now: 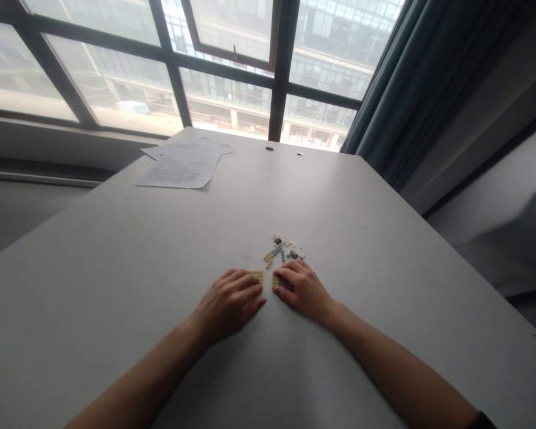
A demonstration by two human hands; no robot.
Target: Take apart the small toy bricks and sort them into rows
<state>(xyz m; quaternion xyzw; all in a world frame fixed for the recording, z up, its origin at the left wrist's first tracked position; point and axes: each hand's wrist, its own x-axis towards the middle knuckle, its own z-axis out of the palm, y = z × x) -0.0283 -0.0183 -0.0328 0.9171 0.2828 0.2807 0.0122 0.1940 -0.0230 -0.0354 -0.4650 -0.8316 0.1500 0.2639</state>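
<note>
My left hand (234,298) rests on the white table with its fingers closed over a tan studded building plate (258,276), whose right end shows past the fingertips. Across a narrow gap, my right hand (301,286) grips another tan studded plate (275,281) between thumb and fingers. A darker grey part shows next to it, partly covered by the fingers. Just beyond the hands lies a loose heap of small building bricks: tan pieces (268,257), grey strips (283,255), white pieces (290,243) and dark parts (277,241).
Printed paper sheets (178,167) lie at the far left of the white table (339,214). Two small holes, one a dark cable hole (269,149), are near the far edge. Behind stand a large window (232,89) and a dark curtain (393,101) at the right.
</note>
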